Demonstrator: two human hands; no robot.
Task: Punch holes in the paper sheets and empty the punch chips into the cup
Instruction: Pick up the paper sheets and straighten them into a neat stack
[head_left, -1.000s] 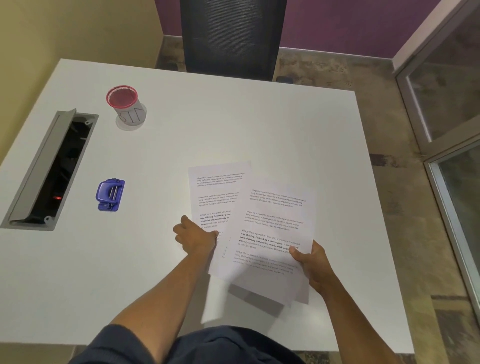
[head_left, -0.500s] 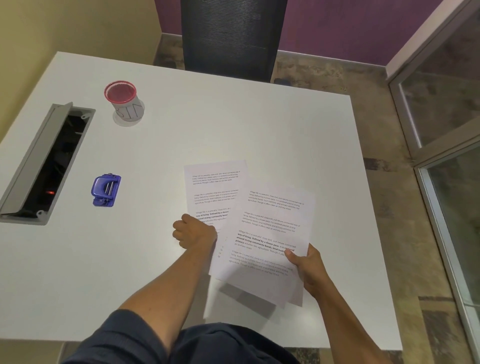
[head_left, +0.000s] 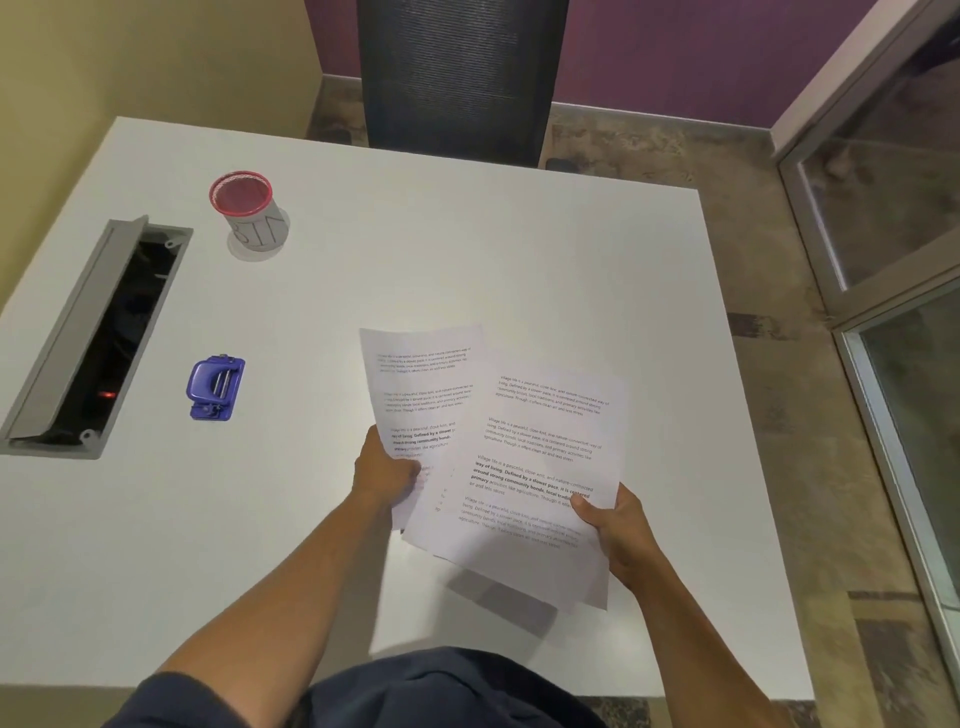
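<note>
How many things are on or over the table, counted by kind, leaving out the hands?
Paper sheets: 2 (one in the left hand at, one in the right hand at)
Hole punch: 1
Cup: 1
Total: 4

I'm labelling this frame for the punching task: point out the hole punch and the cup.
hole punch (head_left: 215, 387): head view, on its blue top lever.
cup (head_left: 258, 232): head view, on its grey side wall.
</note>
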